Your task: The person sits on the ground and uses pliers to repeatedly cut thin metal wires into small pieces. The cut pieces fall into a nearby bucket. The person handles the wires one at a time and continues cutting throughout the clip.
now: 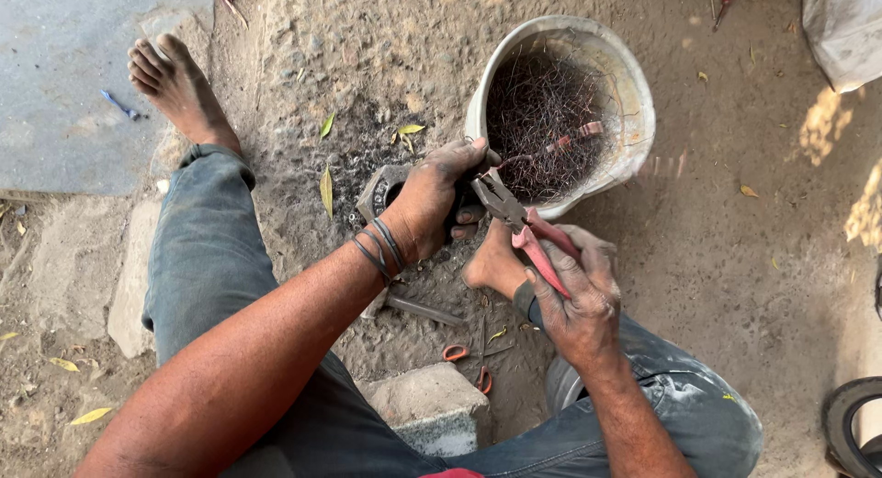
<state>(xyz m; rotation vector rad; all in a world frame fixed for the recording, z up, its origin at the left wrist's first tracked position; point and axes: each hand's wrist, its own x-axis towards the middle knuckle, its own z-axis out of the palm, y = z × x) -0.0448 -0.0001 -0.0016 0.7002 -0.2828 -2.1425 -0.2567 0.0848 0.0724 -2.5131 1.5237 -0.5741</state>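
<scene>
At the bottom of the frame my two forearms come up toward the centre, over my jeans-clad legs. Between my knees, low in the middle, sits a grey stone block (430, 406), and just above it on the dirt lie small orange-handled scissors (470, 359) and a flat metal strip (424, 310).

My right hand (577, 299), right of centre, is clenched around the red handles of a pair of pliers (524, 225), whose grey nose points up and left toward my other hand. My right foot (491, 262) rests just beneath the pliers.

My left hand (441, 198), dirty and with dark bands at the wrist, is closed around a dark metal piece (378, 191) at the centre of the frame; its fingertips meet the tip of the pliers, and I cannot tell exactly what is pinched there.

Just beyond both hands, in the upper middle, stands a white bucket (634, 101) tipped toward me, filled with a tangle of thin dark wire (537, 111).

In the upper left my bare left foot (179, 88) lies stretched out beside a grey slab (64, 74), and a few yellow leaves (326, 189) lie scattered on the ground
</scene>
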